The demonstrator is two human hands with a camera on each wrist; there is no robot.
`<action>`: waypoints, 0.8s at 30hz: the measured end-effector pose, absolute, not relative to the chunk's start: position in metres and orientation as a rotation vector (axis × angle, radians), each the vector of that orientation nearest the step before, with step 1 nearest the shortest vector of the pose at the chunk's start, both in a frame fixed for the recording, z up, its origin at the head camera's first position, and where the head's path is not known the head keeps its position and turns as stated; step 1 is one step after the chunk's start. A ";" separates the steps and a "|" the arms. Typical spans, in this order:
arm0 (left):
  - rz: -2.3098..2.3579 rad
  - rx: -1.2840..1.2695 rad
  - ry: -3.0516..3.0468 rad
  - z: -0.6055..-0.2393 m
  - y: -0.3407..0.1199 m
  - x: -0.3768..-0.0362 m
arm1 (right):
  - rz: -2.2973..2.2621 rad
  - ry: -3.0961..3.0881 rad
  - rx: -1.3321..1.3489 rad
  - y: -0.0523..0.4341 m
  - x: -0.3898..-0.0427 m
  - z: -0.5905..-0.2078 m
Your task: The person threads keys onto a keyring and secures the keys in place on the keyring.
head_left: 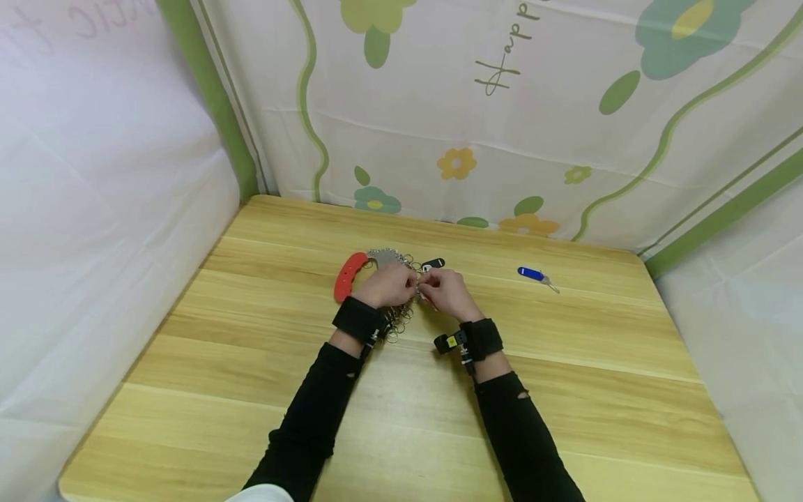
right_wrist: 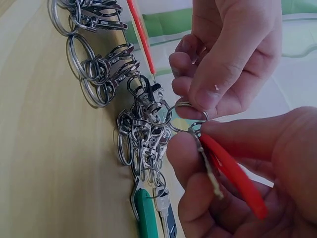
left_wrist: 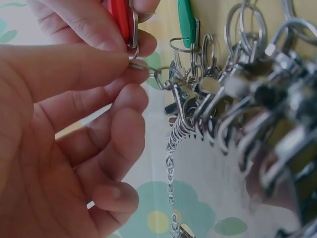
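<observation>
Wood-grain table [head_left: 564,390] backed by flowered cloth is seen from the head view; the key-ring cluster [head_left: 401,317] lies between the left hand [head_left: 390,284] and right hand [head_left: 444,290], a blue key [head_left: 532,273] well apart at 3 o'clock.

From the left wrist, a split ring [left_wrist: 140,64] is pinched by curled fingers [left_wrist: 74,64]; the metal is judged stiff, light, slippery (best held at the ring's rim).

From the right wrist, a red-tagged key [right_wrist: 225,171] is pinched, touching that ring at 11 o'clock.

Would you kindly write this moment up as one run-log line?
left hand: pinches split ring | right hand: holds red-tagged key at that ring | key rack: on table | blue-tagged key: apart, right
</observation>
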State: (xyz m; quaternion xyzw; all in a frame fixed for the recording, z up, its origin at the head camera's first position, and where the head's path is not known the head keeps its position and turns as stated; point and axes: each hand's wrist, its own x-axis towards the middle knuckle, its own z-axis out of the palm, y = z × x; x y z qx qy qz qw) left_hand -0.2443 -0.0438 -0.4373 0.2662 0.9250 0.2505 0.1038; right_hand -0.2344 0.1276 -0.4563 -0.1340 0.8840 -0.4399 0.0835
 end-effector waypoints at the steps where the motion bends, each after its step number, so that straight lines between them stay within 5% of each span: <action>1: 0.748 0.795 2.726 -0.437 -0.044 -0.244 | -1.317 2.638 -0.390 0.128 -0.235 -0.457; 24: 0.746 0.806 2.721 -0.437 -0.044 -0.244 | -1.293 2.647 -0.400 0.128 -0.236 -0.459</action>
